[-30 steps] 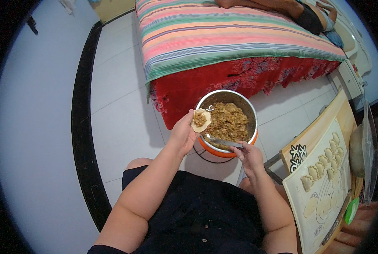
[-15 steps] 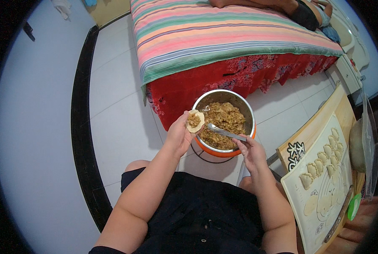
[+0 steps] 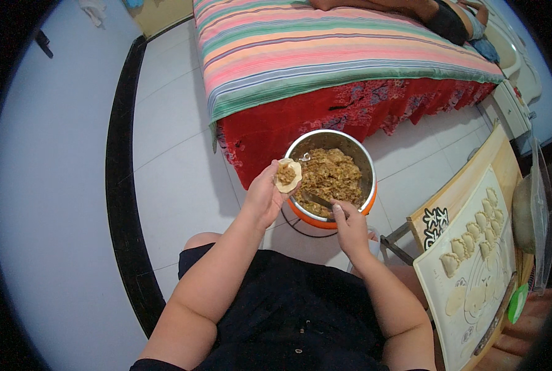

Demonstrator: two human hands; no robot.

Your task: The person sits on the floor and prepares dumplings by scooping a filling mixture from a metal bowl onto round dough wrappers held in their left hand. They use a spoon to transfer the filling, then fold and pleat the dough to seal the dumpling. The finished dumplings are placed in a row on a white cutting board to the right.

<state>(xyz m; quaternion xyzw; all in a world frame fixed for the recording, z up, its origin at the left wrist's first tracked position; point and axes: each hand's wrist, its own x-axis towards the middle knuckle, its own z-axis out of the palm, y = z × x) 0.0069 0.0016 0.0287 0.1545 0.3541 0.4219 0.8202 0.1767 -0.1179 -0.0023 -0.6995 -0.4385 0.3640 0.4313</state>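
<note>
Cream-coloured and round, a dough wrapper bearing brown minced filling sits in the curled left hand, by the left rim of a round steel bowl. The right hand pinches a flat metal spreader above the bowl's chopped mixture. Pleated dumplings line a white mat.

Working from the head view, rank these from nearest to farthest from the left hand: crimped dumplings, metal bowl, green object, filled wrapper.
1. Filled wrapper: held in the left hand.
2. Metal bowl: just to its right.
3. Crimped dumplings: farther right, on the white mat.
4. Green object: beyond the mat's right edge.
</note>
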